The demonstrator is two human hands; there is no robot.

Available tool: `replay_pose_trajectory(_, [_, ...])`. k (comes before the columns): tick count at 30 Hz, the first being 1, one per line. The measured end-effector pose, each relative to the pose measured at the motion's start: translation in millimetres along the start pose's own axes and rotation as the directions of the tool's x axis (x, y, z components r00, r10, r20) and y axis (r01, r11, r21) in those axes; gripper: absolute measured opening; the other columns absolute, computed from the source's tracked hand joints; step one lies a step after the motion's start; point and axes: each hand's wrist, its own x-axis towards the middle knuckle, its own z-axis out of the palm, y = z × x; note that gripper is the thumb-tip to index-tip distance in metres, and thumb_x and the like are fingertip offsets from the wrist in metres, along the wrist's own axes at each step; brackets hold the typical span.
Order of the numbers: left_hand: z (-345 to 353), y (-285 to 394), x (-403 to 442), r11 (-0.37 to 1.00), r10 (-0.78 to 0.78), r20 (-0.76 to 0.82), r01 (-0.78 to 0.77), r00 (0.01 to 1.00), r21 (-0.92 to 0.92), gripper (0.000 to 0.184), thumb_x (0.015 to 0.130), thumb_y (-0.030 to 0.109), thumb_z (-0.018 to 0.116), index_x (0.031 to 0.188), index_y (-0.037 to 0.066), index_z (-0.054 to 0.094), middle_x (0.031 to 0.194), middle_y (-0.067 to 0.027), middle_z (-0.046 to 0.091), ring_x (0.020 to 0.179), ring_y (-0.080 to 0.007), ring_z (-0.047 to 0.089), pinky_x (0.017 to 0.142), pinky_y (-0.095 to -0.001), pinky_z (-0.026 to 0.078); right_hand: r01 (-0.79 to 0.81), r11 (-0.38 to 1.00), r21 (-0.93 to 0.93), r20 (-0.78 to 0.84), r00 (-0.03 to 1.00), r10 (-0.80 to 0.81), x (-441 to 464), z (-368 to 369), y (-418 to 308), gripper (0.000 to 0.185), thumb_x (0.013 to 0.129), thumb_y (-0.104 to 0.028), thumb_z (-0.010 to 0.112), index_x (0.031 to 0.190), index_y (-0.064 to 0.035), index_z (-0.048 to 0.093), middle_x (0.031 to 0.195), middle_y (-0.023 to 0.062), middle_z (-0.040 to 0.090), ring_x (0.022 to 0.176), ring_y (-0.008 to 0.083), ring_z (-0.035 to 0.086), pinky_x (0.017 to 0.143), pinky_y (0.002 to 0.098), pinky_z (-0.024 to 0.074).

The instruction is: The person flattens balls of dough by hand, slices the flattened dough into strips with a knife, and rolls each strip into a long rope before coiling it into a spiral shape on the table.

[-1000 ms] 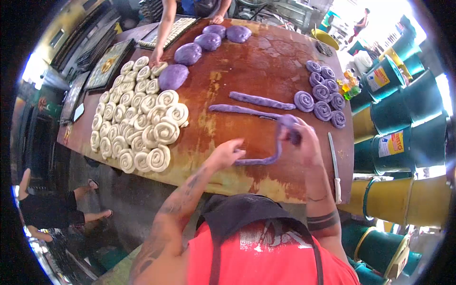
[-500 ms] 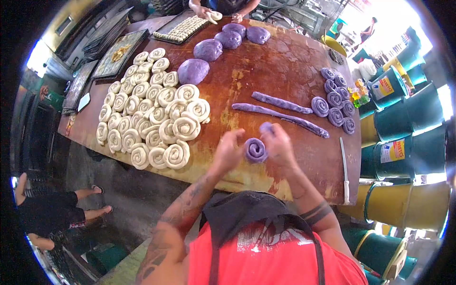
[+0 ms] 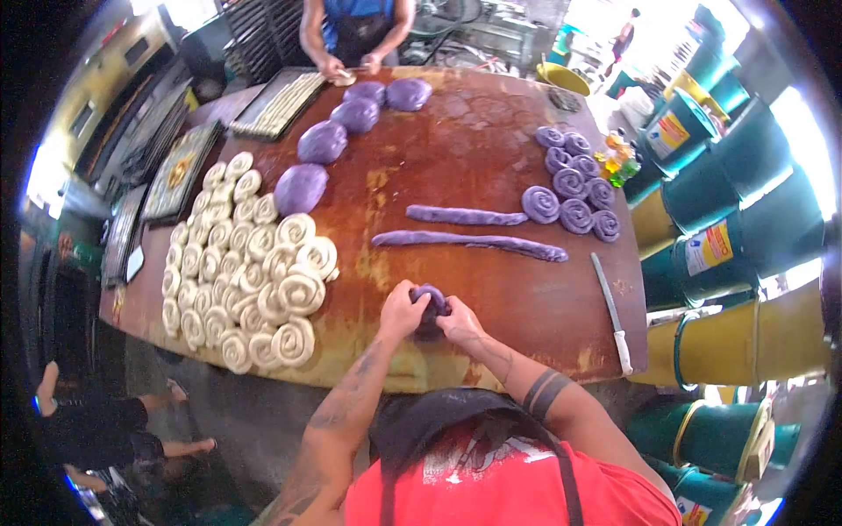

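Observation:
Near the table's front edge, my left hand (image 3: 404,311) and my right hand (image 3: 460,319) are closed on opposite sides of a purple dough coil (image 3: 429,298), partly hidden by the fingers. Beyond them lie two purple dough strips, a longer one (image 3: 469,242) and a shorter one (image 3: 465,215). Purple spirals (image 3: 571,183) sit grouped to the right. Many white dough spirals (image 3: 232,263) cover the left part of the table. Several round purple dough lumps (image 3: 301,188) run toward the far edge.
A knife (image 3: 611,311) lies at the table's right side. Across the table a co-worker's hands (image 3: 331,70) hold pale dough beside a tray (image 3: 279,103). Green and yellow drums (image 3: 715,254) stand along the right. Another person (image 3: 105,430) is at the lower left.
Both hands have come together on the purple coil, which stood between them half a second ago. The long strip one second ago hanging from my right hand is wound up. The view has shifted.

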Motion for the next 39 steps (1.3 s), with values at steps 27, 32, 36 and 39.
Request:
replay_pose_trajectory(27, [-19.0, 7.9, 109.9, 0.464, 0.442, 0.052, -0.278, 0.895, 0.841, 0.044, 0.087, 0.029, 0.074, 0.124, 0.01, 0.062, 0.127, -0.0164, 0.066, 0.123, -0.0373, 0.06, 0.104, -0.0532, 0.047, 0.16, 0.415, -0.896, -0.265, 0.558, -0.786, 75.5, -213.6, 76.2, 0.04, 0.091, -0.035, 0.073, 0.121, -0.0082, 0.069, 0.118, 0.0203, 0.071, 0.115, 0.0413, 0.065, 0.099, 0.0519, 0.0507])
replay_pose_trajectory(32, [-25.8, 28.7, 138.1, 0.949, 0.154, 0.259, -0.216, 0.953, 0.231, 0.033, 0.09, 0.028, 0.074, 0.104, 0.002, 0.06, 0.089, -0.0168, 0.071, 0.081, -0.038, 0.069, 0.073, -0.0451, 0.054, 0.159, 0.941, -0.3, -0.115, 0.973, -0.201, 55.5, -216.3, 68.7, 0.034, 0.102, -0.035, 0.063, 0.119, -0.0059, 0.068, 0.107, 0.0192, 0.074, 0.102, 0.0356, 0.07, 0.09, 0.0476, 0.0539])
replay_pose_trajectory(36, [-60.8, 69.4, 132.0, 0.99, 0.079, 0.307, -0.038, 0.948, -0.137, 0.026, 0.097, 0.026, 0.071, 0.102, 0.002, 0.063, 0.086, -0.0028, 0.064, 0.077, -0.012, 0.057, 0.068, -0.0326, 0.05, 0.129, 0.979, -0.157, -0.013, 0.991, -0.132, 1.1, -261.2, 19.5, 0.033, 0.104, -0.035, 0.06, 0.116, -0.0051, 0.071, 0.107, 0.0159, 0.074, 0.099, 0.027, 0.069, 0.089, 0.0421, 0.0544])
replay_pose_trajectory(39, [-89.0, 87.0, 118.0, 0.993, -0.099, 0.569, 0.117, 0.816, 0.006, 0.03, 0.098, 0.031, 0.07, 0.109, 0.003, 0.067, 0.092, -0.0052, 0.068, 0.082, -0.0103, 0.061, 0.071, -0.0289, 0.048, -0.02, 0.945, -0.327, -0.01, 1.0, 0.017, -28.3, -285.9, 19.0, 0.037, 0.103, -0.039, 0.059, 0.117, -0.0071, 0.072, 0.109, 0.0169, 0.074, 0.103, 0.0302, 0.069, 0.093, 0.0427, 0.0538])
